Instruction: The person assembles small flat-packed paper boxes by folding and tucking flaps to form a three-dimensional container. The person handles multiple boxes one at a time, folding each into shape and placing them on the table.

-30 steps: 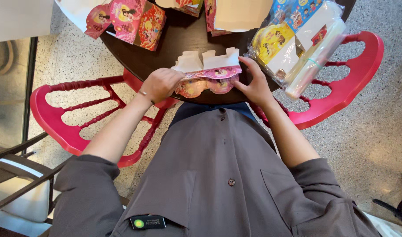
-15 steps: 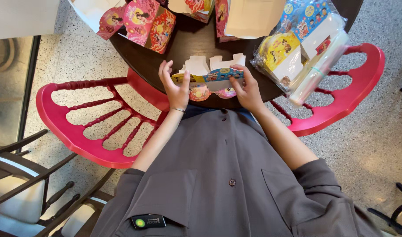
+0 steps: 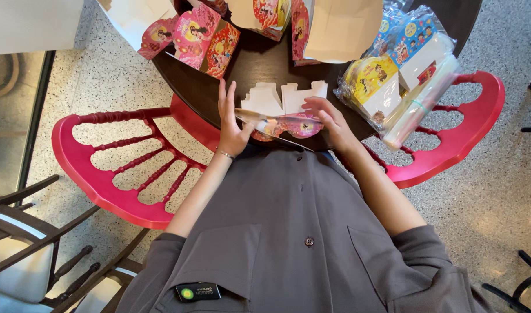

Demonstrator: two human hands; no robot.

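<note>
Head view: the flat printed carton blank is pinched between left hand and right hand, best creased squarely along its scored folds against the table.

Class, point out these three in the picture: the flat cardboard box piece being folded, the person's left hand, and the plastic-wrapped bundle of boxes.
flat cardboard box piece (image 3: 280,99), head view, white flap.
left hand (image 3: 231,124), head view, palm.
plastic-wrapped bundle (image 3: 402,69), head view, top face.

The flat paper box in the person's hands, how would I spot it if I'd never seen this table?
Find the dark round table between two red chairs. At its near edge, the left hand and right hand hold a flat cardboard box. Unlike the folded, colourful boxes standing further back, it lies flat with white tabs up and a pink cartoon print along its near edge.
</note>
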